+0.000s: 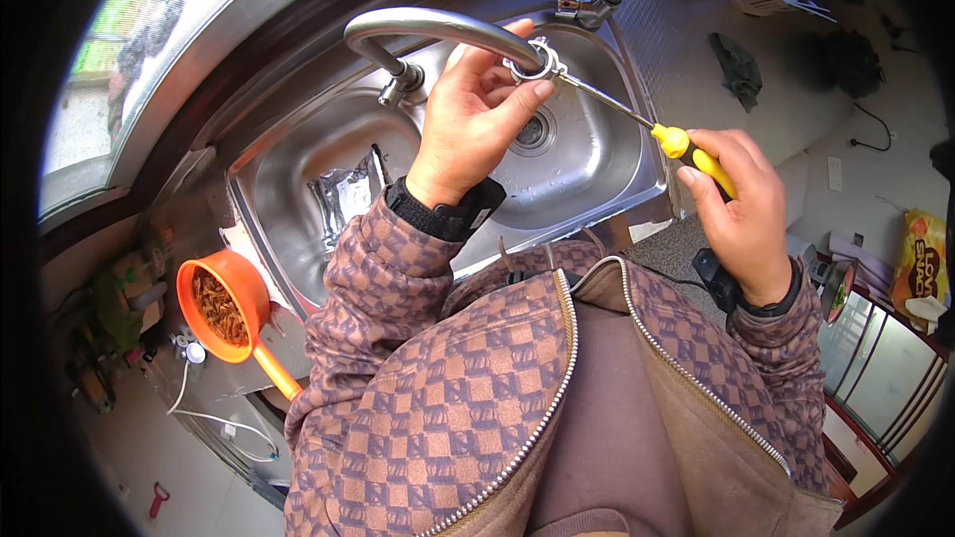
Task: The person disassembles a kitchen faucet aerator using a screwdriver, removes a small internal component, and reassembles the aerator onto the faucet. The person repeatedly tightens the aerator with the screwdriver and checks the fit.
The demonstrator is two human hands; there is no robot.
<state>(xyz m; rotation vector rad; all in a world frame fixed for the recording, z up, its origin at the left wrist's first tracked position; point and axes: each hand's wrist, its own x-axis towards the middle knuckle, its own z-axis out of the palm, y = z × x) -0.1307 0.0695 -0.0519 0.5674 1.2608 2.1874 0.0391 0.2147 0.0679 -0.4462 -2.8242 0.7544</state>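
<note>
A curved metal faucet (428, 22) arches over a double stainless sink. Around the end of its spout sits a metal ring clamp (554, 57). My left hand (468, 129) pinches this clamp between thumb and fingers, with some fingers partly hidden behind the spout. My right hand (746, 209) is wrapped round the yellow and black handle of a screwdriver (612, 102). The shaft runs up and left from the handle, and its tip meets the screw side of the clamp.
Below the clamp lies the right sink basin (597, 154) with its drain. A crumpled silver and black packet (348, 189) rests in the left basin. An orange strainer-like pot (227, 303) holding brown strips stands at left. A second tap (587, 8) rises behind.
</note>
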